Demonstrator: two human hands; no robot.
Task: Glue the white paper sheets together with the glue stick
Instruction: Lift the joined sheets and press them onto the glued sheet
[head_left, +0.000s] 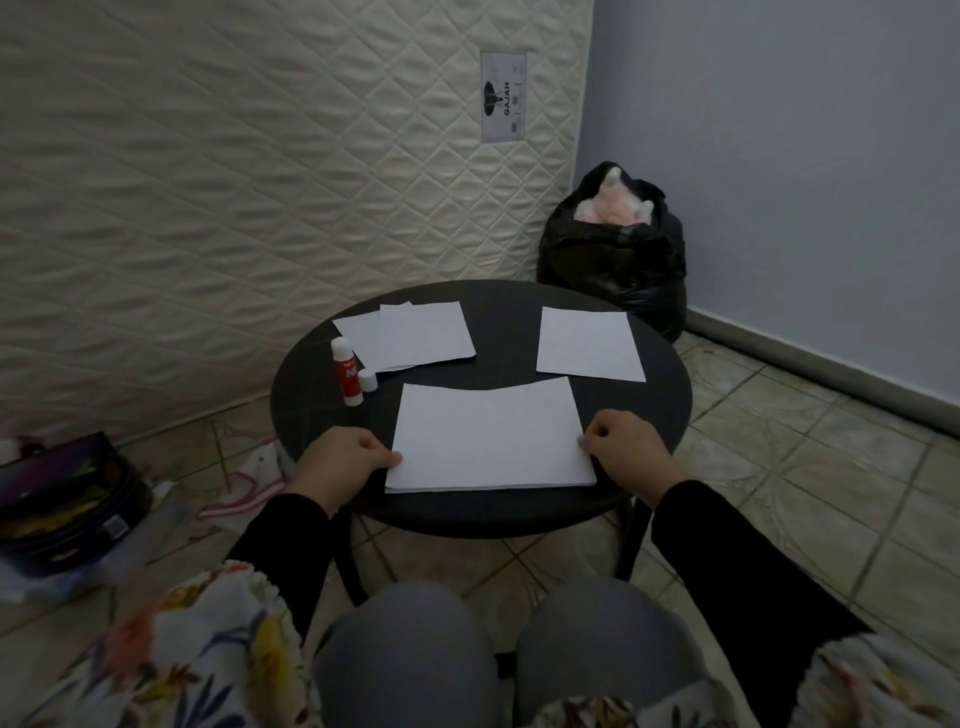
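A stack of white paper sheets (488, 436) lies at the near middle of the round black table (509, 332). My left hand (343, 460) pinches the stack's left edge and my right hand (623, 452) pinches its right edge. At the back left lie two overlapping white sheets (415, 335), and a single sheet (589, 344) lies at the back right. The red and white glue stick (347, 371) stands uncapped at the table's left, with its small white cap (368, 381) right beside it.
A quilted mattress (234, 197) leans on the wall behind the table. A full black bag (615, 254) sits in the corner. On the tiled floor at the left are a dark open case (67, 509) and a cloth (244, 483). My knees are under the table's near edge.
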